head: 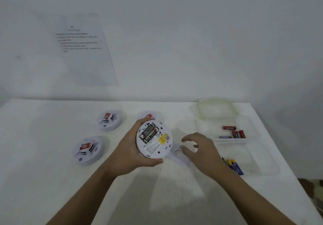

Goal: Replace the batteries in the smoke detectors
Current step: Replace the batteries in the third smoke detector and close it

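My left hand grips a round white smoke detector above the table, its back turned up toward me. Black batteries sit in its compartment beside a yellow sticker. My right hand hovers just to its right with fingers loosely spread, holding nothing, over a flat white mounting plate lying on the table. Three more detectors rest face up: one far left, one near left, one partly hidden behind the held one.
A clear plastic container at the right holds several red and blue batteries. A second clear tray nearer me has blue-yellow batteries. A green-rimmed lid leans behind. A printed sheet hangs on the wall.
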